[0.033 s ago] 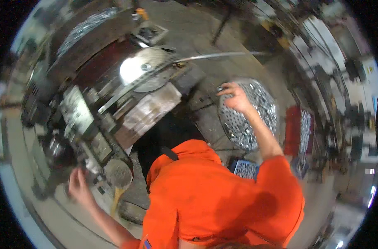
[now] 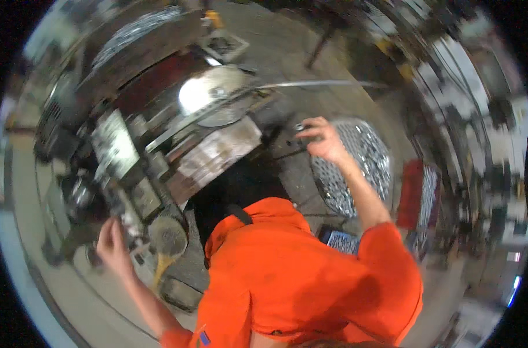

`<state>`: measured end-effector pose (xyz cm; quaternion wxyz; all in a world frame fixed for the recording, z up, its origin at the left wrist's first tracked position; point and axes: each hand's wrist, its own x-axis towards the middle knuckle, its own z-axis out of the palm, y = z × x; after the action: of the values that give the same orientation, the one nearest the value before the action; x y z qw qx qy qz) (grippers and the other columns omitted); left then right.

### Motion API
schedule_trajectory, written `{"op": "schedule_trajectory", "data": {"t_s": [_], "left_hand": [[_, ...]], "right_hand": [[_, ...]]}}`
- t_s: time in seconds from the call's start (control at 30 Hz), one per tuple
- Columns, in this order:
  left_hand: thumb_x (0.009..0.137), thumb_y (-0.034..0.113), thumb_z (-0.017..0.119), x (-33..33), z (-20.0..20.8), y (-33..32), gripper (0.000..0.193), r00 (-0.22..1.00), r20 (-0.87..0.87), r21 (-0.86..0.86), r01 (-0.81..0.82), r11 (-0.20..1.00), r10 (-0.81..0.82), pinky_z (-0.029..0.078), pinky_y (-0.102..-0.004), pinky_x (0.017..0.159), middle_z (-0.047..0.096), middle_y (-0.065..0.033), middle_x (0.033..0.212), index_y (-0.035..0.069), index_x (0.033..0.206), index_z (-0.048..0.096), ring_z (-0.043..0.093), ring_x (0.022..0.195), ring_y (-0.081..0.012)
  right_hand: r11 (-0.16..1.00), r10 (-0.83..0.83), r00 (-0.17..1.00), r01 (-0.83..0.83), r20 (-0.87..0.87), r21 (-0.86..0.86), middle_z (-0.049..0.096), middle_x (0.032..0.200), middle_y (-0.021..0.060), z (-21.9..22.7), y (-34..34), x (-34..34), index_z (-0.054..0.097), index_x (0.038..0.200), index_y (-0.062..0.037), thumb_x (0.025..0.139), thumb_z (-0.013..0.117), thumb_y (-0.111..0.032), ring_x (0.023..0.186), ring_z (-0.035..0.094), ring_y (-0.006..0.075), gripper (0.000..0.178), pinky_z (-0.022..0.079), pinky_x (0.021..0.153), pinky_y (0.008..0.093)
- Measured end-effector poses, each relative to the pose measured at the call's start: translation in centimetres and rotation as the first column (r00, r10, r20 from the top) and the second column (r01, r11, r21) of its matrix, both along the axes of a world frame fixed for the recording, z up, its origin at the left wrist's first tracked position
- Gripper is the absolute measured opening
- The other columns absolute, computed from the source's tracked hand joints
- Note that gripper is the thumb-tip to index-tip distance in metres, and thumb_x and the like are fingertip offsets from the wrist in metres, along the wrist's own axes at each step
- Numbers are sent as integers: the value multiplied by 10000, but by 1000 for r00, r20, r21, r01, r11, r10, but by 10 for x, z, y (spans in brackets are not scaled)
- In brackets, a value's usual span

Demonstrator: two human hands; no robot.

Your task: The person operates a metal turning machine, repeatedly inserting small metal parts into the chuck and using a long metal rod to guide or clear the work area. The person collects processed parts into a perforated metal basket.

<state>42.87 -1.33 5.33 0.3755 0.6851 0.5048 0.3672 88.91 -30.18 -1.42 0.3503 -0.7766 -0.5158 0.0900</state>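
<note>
My right hand (image 2: 326,141) is raised over the left edge of a round perforated tray (image 2: 327,175). Its thumb and fingers close on a small shiny metal part (image 2: 300,127). Loose metal pieces (image 2: 373,165) lie heaped on the tray's right side. My left hand (image 2: 113,243) hangs at the lower left, close to a machine's lower end. The fingers there are stretched out, slightly blurred, with nothing visible in them. Beside it is a round pan (image 2: 168,235) with a yellowish handle. A bright metal disc (image 2: 209,95) with a bar across it sits on the machine ahead.
A long metal rod (image 2: 327,83) sticks out rightward from the disc. Right of the tray stands a red bin (image 2: 410,194) with metal pieces. A blue box (image 2: 342,242) of small parts is by my right elbow. A stained block (image 2: 217,152) lies before the disc.
My right hand has moved left relative to the tray, carrying the small metal part toward the machine. My left hand has risen slightly. The whole view has shifted a little.
</note>
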Motion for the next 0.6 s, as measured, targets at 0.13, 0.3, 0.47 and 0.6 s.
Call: {"op": "schedule_trajectory", "data": {"t_s": [0.13,0.3,0.47,0.6], "left_hand": [[898,225,513,79,21,-21,302,919,214,-270,381,884,-331,469,-262,725,654,-98,841,-44,1004,601,624,762,-149],[949,390,394,108,9,-44,437,535,844,-428,702,569,-25,510,-303,647,640,-127,860,-12,982,561,633,703,-212],[920,331,497,83,13,-41,358,614,788,-360,521,774,-46,478,-261,557,611,-57,698,-6,856,596,585,598,-123],[879,268,574,60,18,-24,321,786,583,-235,406,883,-206,409,-240,449,547,-19,553,-1,708,608,511,489,-73]], "right_hand": [[832,469,883,-441,-5,336,601,1078,133,55,127,-101,707,886,-106,452,589,-119,1012,530,311,450,417,889,378],[592,678,726,-631,112,502,594,1045,130,83,200,-185,694,860,-93,466,592,-49,982,527,322,409,448,833,388],[583,699,708,-646,101,493,554,1106,171,99,212,-220,664,852,-59,490,587,-21,956,557,333,373,487,753,370],[544,772,616,-767,155,340,553,1090,185,97,222,-227,653,871,-38,512,583,-40,876,600,304,366,501,738,354]]}}
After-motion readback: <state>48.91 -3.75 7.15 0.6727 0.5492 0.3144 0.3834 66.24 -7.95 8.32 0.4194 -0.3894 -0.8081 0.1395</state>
